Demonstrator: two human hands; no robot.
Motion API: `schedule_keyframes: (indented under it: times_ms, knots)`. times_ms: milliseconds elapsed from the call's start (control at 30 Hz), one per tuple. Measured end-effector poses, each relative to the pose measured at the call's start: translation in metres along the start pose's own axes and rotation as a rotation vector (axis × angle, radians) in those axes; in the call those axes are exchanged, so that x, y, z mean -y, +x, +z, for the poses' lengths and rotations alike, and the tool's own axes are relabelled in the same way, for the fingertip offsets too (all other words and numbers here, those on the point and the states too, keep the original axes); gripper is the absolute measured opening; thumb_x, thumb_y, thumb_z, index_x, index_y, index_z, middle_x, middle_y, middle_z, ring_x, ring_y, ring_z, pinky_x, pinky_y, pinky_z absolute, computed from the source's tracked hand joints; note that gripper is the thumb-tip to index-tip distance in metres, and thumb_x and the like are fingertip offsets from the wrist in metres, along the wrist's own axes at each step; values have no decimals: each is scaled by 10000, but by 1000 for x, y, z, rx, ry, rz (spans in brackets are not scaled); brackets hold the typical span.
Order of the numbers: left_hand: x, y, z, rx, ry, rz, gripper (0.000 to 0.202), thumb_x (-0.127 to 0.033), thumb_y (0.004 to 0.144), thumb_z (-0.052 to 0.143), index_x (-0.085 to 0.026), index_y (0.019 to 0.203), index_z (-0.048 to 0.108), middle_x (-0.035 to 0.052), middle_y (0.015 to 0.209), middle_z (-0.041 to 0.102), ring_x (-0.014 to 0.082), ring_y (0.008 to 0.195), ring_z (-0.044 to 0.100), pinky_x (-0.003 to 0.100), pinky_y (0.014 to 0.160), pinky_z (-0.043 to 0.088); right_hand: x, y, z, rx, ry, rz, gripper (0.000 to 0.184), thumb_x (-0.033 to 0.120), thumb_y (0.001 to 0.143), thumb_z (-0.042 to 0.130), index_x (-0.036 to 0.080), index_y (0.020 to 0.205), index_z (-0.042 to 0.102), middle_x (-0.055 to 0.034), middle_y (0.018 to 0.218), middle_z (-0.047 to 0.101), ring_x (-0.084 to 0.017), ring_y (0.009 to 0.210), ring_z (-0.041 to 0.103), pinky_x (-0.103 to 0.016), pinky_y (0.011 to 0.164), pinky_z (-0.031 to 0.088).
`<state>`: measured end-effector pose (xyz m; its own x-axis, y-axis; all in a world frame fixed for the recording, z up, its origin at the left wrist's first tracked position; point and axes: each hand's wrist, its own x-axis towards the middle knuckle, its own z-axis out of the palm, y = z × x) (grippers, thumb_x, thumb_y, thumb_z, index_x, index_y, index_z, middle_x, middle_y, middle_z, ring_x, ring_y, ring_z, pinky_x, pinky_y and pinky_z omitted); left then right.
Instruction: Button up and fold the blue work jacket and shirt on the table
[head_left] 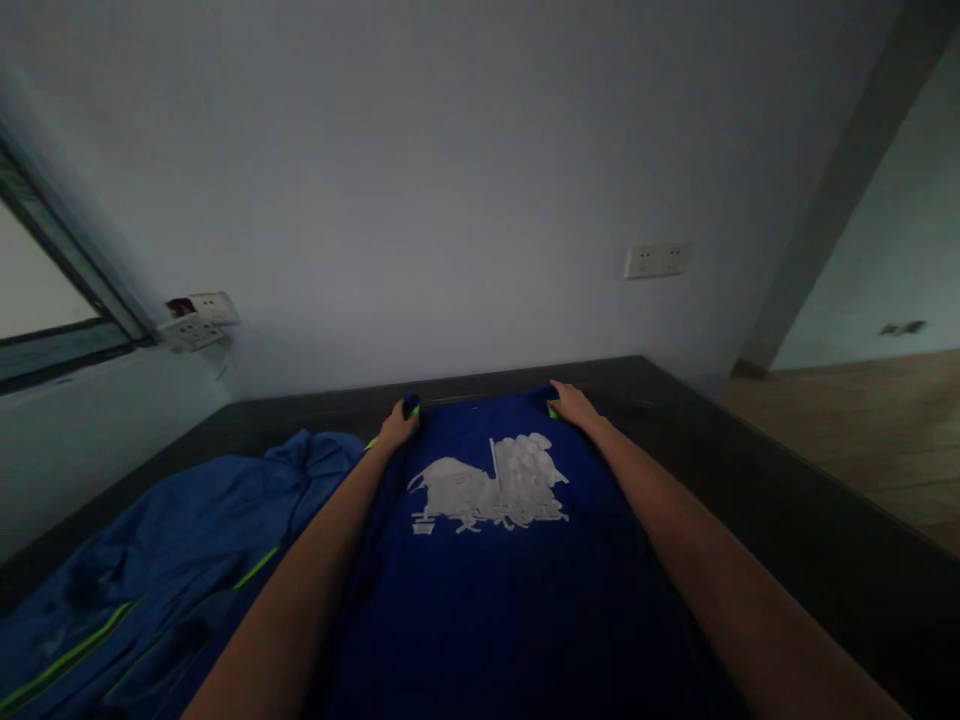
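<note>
A dark blue shirt lies stretched out on the dark tabletop, with a white printed picture and characters across its upper part. My left hand is closed on the shirt's far left corner. At the far right corner, my right hand grips the cloth with the thumb and fingers. Bright green trim shows beside both hands. Left of my left forearm lies a crumpled lighter blue garment with yellow-green stripes.
The dark table stands against a grey wall. A double wall socket is above its far edge, and more sockets are at the left corner near a window frame. Wooden floor extends to the right.
</note>
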<state>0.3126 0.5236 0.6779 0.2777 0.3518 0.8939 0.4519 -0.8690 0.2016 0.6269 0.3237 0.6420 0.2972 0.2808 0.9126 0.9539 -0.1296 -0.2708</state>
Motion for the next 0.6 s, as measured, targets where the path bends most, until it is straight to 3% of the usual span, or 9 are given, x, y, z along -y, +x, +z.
schedule_keyframes:
  times_ms: [67,167,267,333,400,500,600]
  knots:
    - [9,0,16,-2,47,-12,577,-211,893,488,-39,1405,287,239,1358,468,305,1250,473,387,1023,374,-6,0,9,-6,0,-52,518,201,880,549,88,1365,408,-217,1419,393,-292,1282,405,-436,1064,316]
    - [10,-1,13,-2,96,50,666,-202,871,476,-28,1448,193,252,1459,329,316,1371,304,414,1090,302,-8,-8,1,-36,6,-124,518,196,877,529,79,1366,408,-209,1457,343,-287,1338,331,-424,1103,250]
    - [0,-9,-7,20,140,136,617,-209,849,480,-33,1414,306,228,1462,333,320,1407,210,434,1124,253,-5,-28,-19,-72,28,-185,437,198,878,511,80,1298,488,-191,1399,426,-261,1321,361,-396,1106,255]
    - [-13,-27,-21,60,158,210,510,-233,848,477,-75,1332,451,175,1429,407,283,1390,263,402,1139,241,-1,-52,-33,-82,46,-220,339,220,885,500,102,1194,575,-166,1314,512,-241,1263,432,-375,1080,305]
    - [-28,-60,-36,140,185,347,421,-281,867,459,-135,1253,542,115,1381,483,240,1341,357,377,1137,256,3,-84,-46,-77,76,-268,265,247,883,504,142,1090,630,-130,1224,574,-229,1186,500,-373,1030,371]
    - [-48,-135,-60,312,271,621,402,-374,895,431,-220,1240,566,51,1326,550,231,1279,437,407,1132,260,6,-148,-67,-52,150,-375,221,275,874,514,194,1030,649,-91,1140,620,-228,1101,555,-402,966,430]
    - [-51,-215,-89,411,334,595,401,-422,882,445,-308,1244,576,7,1322,560,247,1251,471,442,1152,203,7,-223,-90,-25,175,-422,224,321,892,496,209,1003,655,-76,1082,647,-219,1047,584,-409,969,432]
